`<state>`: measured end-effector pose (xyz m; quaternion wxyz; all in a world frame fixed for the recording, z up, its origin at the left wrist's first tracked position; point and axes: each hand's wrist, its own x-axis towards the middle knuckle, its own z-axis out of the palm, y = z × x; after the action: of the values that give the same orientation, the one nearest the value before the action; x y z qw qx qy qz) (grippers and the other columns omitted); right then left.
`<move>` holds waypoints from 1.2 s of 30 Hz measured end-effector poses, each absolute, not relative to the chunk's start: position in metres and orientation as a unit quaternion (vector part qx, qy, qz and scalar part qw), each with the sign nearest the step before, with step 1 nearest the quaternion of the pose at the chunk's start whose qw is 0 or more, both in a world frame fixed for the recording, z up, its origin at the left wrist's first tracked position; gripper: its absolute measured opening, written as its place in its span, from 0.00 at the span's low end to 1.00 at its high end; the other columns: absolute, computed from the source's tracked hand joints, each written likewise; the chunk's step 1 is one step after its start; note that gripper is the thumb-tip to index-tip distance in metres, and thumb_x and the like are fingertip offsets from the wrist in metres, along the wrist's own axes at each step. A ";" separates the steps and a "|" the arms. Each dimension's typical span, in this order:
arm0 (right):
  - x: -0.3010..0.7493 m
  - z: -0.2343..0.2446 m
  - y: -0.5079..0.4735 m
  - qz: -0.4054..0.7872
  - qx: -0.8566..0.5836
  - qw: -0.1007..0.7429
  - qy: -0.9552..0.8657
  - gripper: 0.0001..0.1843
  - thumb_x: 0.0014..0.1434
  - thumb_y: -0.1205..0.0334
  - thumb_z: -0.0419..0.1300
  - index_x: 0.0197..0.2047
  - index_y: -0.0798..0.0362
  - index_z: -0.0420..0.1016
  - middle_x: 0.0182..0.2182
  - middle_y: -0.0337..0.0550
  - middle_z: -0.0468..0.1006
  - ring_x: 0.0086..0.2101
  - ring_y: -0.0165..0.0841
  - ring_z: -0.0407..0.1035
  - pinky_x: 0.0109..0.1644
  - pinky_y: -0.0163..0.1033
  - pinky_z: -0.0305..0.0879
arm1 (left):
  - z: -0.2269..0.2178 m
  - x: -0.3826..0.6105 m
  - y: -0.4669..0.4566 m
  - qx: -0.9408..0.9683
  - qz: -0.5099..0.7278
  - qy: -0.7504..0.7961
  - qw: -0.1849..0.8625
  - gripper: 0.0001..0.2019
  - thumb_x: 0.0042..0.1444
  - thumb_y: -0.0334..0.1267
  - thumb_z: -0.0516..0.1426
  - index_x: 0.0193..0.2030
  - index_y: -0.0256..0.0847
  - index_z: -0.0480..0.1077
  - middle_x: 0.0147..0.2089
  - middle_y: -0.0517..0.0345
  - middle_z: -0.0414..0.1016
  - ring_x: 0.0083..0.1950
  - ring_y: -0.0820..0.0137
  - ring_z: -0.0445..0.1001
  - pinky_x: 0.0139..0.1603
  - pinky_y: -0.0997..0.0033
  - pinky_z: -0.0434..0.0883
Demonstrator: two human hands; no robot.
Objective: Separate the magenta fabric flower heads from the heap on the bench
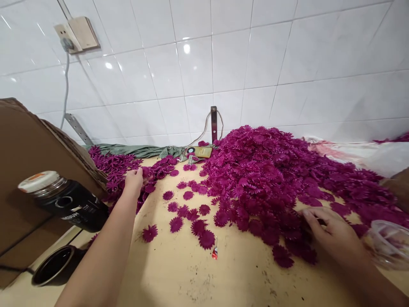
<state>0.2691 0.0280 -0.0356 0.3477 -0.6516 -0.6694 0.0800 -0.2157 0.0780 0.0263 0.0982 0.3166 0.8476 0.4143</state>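
My left hand (133,182) reaches to the smaller heap of purple artificial flower heads (116,170) on the left. Its thumb and fingers are pinched together, with a purple flower head (145,172) at their tips. On the right, my right hand (330,228) is at the front edge of the large heap of purple flower heads (255,170). Its fingers are curled and the thumb is pressed in toward them; what lies between them is hidden. Several single flower heads (176,224) lie flat between the two heaps.
A black vacuum flask (79,207) and a dark mug (54,266) stand left, beside a cardboard box (35,149). A clear plastic tub (390,243) sits right. A yellowish phone-like object (203,152) lies at the back, near a metal bracket (214,123). A red wrapper scrap (215,253) lies in front.
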 end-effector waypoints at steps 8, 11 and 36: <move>0.267 -0.030 0.023 0.062 -0.623 0.358 -0.692 0.20 0.52 0.46 0.46 0.26 0.49 0.71 0.32 0.47 0.76 0.36 0.42 0.69 0.40 0.46 0.65 | 0.015 -0.214 0.066 0.269 0.449 0.834 0.174 0.17 0.56 0.41 0.53 0.51 0.38 0.63 0.50 0.50 0.67 0.46 0.66 0.70 0.43 0.58 0.70; 0.259 -0.024 0.018 0.048 -0.607 0.364 -0.705 0.20 0.54 0.46 0.46 0.26 0.50 0.71 0.31 0.47 0.76 0.36 0.41 0.69 0.39 0.46 0.65 | 0.013 -0.213 0.056 0.291 0.433 0.841 0.141 0.16 0.55 0.40 0.54 0.49 0.36 0.65 0.46 0.50 0.70 0.42 0.66 0.72 0.40 0.60 0.71; 0.187 0.015 -0.017 0.703 -0.376 0.370 -0.476 0.22 0.35 0.48 0.68 0.24 0.56 0.67 0.17 0.32 0.67 0.18 0.21 0.57 0.24 0.30 0.53 | 0.008 0.020 -0.039 0.768 0.456 0.439 0.098 0.16 0.48 0.41 0.58 0.45 0.46 0.69 0.41 0.52 0.72 0.43 0.63 0.71 0.43 0.61 0.71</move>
<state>0.1870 -0.0171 0.0147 0.3704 -0.3764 -0.4761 0.7032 0.0201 -0.0390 0.0084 0.0984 0.7675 0.4392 0.4564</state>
